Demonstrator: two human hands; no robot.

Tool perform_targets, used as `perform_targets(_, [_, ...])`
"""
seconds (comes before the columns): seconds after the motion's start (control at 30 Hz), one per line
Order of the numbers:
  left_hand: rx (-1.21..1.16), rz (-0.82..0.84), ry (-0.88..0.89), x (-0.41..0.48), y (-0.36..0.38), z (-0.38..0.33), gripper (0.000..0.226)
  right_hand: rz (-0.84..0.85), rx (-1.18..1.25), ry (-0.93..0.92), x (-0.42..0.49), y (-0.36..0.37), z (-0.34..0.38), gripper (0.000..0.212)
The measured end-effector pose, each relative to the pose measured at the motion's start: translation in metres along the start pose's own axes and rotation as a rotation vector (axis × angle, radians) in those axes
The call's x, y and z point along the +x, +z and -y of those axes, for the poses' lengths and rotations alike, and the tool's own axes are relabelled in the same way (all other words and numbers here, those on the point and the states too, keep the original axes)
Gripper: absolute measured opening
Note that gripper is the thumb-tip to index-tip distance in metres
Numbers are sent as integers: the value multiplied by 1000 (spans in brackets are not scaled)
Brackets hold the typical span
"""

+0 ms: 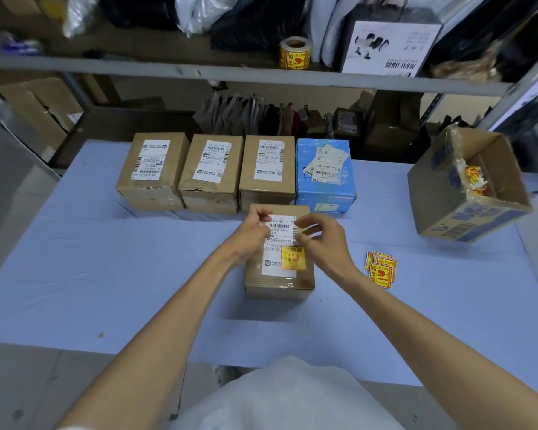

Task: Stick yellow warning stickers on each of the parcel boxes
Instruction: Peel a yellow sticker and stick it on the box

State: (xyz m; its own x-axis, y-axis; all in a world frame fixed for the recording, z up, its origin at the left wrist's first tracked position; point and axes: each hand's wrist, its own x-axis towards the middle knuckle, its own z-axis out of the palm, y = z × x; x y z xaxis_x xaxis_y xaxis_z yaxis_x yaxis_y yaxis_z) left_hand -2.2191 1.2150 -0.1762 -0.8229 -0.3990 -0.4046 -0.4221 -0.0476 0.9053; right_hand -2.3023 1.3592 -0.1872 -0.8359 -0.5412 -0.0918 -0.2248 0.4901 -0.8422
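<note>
While the blue worktop (106,274) spreads under both arms, an open carton (448,209) sits far right of the fingers and a row of four boxes (212,172) stands just beyond them. Directly below the fingers lies the parcel (280,283). The right hand (322,243) pinches a pale scrap (305,226), the left hand (253,234) is curled with its grasp unclear, loose stickers (382,270) lie to their right, and one yellow sticker (292,258) sits on the label just nearer than the fingertips.

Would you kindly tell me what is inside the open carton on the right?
Crumpled yellow-and-red sticker scraps lie inside the open carton; its near wall hides the bottom.
</note>
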Motion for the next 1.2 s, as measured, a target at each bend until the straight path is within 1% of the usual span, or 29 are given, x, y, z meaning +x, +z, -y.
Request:
perform_targets(0.07, [-40, 41, 27, 5, 3, -9, 28, 19, 39, -89, 5, 4, 22, 15])
perform_targets(0.13, [-106, 11, 57, 7, 7, -18, 16, -3, 54, -199, 8, 6, 38, 15])
perform_targets(0.17, [-151, -10, 69, 8, 7, -22, 14, -23, 54, -242, 9, 6, 42, 16])
perform_targets(0.2, [-183, -7, 85, 9, 6, -26, 19, -41, 48, -274, 10, 5, 45, 17])
perform_targets(0.3, [-251, 96, 122, 6, 4, -37, 34, -90, -59, -363, 11, -1, 48, 21])
perform_targets(0.37, [-377, 144, 102, 5, 7, -46, 39, -129, -130, -428, 11, -1, 51, 21])
perform_targets(0.47, [-629, 192, 32, 6, 8, -55, 45, -171, -80, -460, 11, 2, 57, 15])
perform_targets(0.53, [-715, 239, -11, 6, 4, -58, 45, -167, -86, -486, 13, 1, 58, 13])
perform_targets(0.6, [-634, 211, -2, 6, 3, -58, 36, -141, -19, -428, 16, -4, 58, 16])
perform_targets(0.7, [-380, 12, 76, 9, 5, -53, 26, -125, 27, -326, 23, -13, 55, 14])
perform_targets(0.73, [-353, -35, 99, 12, 6, -51, 25, -124, 25, -315, 25, -15, 54, 14])
perform_targets(0.8, [-355, -74, 135, 16, 5, -51, 21, -133, 58, -288, 26, -16, 55, 15])
perform_targets(0.9, [-347, -132, 188, 19, 7, -55, 11, -173, 161, -216, 26, -19, 59, 14])
perform_targets(0.93, [-349, -145, 203, 20, 8, -56, 10, -173, 231, -188, 28, -19, 59, 15])
perform_targets(1.03, [-393, -141, 213, 21, 13, -59, 11, -206, 438, -72, 35, -23, 61, 20])
perform_targets(1.13, [-475, -58, 168, 27, 13, -62, 11, -201, 478, -19, 42, -30, 59, 16])
perform_targets(1.2, [-592, 31, 78, 30, 12, -65, 12, -171, 478, 1, 45, -37, 58, 15])
